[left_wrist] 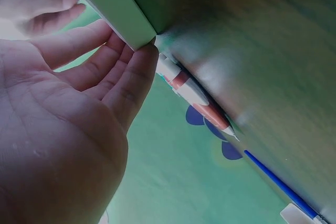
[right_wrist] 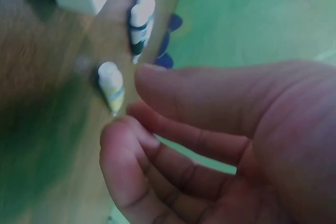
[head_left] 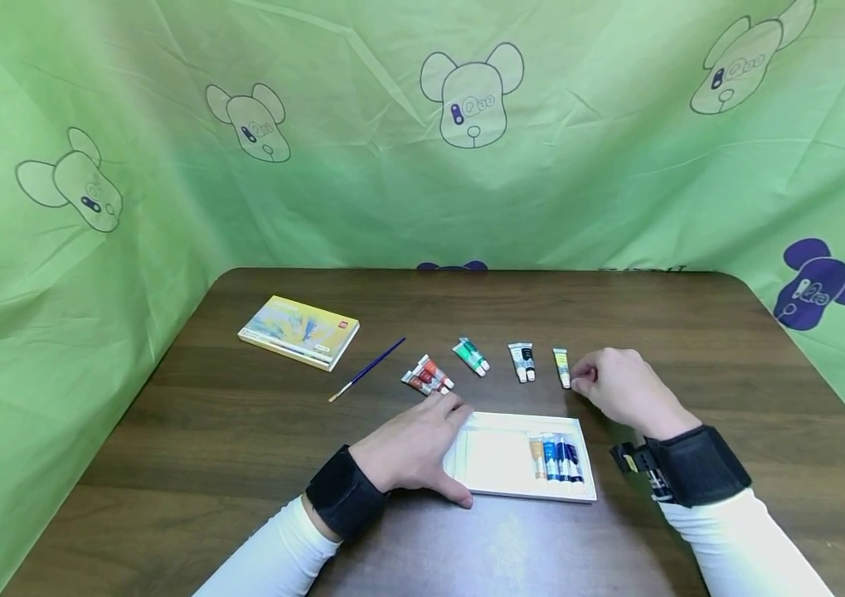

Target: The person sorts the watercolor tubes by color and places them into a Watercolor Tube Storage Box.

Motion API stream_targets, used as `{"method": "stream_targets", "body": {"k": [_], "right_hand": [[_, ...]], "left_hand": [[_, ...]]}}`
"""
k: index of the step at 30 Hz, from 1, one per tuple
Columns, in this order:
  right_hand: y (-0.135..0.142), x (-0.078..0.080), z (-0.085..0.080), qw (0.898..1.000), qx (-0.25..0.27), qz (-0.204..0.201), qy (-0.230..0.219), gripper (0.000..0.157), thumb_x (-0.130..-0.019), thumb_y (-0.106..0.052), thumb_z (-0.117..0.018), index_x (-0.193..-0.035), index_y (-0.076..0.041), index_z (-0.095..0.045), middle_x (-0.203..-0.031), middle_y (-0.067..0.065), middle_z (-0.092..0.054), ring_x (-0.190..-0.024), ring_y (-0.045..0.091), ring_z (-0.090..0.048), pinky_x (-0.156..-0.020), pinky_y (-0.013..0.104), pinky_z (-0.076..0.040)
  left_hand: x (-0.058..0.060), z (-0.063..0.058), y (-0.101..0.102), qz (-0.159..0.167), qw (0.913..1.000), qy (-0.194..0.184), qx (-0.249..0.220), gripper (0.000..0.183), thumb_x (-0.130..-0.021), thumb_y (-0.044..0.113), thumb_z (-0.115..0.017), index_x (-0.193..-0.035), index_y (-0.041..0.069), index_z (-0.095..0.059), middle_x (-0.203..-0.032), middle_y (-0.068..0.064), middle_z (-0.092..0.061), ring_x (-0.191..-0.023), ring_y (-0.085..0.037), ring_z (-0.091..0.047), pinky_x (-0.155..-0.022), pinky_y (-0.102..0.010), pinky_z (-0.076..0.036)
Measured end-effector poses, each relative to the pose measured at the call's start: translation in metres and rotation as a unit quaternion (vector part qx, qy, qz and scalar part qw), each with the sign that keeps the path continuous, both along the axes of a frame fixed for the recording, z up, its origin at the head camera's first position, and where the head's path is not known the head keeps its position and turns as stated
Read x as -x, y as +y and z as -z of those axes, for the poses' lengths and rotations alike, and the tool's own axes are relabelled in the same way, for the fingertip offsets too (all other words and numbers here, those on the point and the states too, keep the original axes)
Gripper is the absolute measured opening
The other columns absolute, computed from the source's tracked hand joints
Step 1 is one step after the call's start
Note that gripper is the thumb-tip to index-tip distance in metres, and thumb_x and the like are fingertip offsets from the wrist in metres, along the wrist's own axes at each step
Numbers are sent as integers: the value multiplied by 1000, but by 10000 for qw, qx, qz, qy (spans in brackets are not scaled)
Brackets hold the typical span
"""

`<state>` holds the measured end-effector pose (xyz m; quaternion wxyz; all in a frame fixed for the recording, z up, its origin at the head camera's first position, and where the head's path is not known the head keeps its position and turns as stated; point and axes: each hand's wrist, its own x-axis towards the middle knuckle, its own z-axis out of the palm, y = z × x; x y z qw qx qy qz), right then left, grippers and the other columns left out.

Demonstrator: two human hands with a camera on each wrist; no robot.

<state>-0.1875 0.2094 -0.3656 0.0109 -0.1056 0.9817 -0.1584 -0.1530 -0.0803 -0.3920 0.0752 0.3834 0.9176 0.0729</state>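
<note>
A white tray (head_left: 500, 456) lies on the table, with several paint tubes (head_left: 558, 458), one tan and the others blue to dark violet, side by side at its right end. My left hand (head_left: 418, 448) grips the tray's left end, fingers at the far corner and thumb by the near one. In the left wrist view, fingertips (left_wrist: 144, 56) touch the tray's end (left_wrist: 113, 9). My right hand (head_left: 619, 390) is beside a yellow paint tube (head_left: 561, 367), its fingers bent. From the right wrist, a gap shows between thumb and fingers, with the yellow tube (right_wrist: 111, 87) just beyond them.
Left of the yellow tube lie a black and a white tube (head_left: 522, 362), green tubes (head_left: 471, 356) and several red-brown tubes (head_left: 428, 375). Farther left are a blue-handled paintbrush (head_left: 367, 370) and a flat yellow box (head_left: 298, 332). A green printed cloth (head_left: 362, 191) hangs behind the table.
</note>
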Motion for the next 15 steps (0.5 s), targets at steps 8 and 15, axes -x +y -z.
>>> {"method": "stream_targets", "body": {"k": [8,15], "right_hand": [[-4,30,4,9981,126,497,-331,24,-86,-24,-63,-91,-1,-71,-79,8,-65,-70,21,-54,-62,37,-45],[-7,44,4,9957,157,774,-492,24,-81,-27,-67,-85,-3,-70,-85,15,-66,-75,27,-57,-65,40,-46]], "left_hand": [[0,1,-1,-46,10000,-1,20,108,-61,74,-68,-141,7,-44,-130,-3,-47,-114,-14,-43,-100,-27,-39],[0,0,0,-43,10000,32,48,107,-61,74,-67,-141,8,-43,-130,-3,-47,-114,-14,-43,-100,-27,-40]]}}
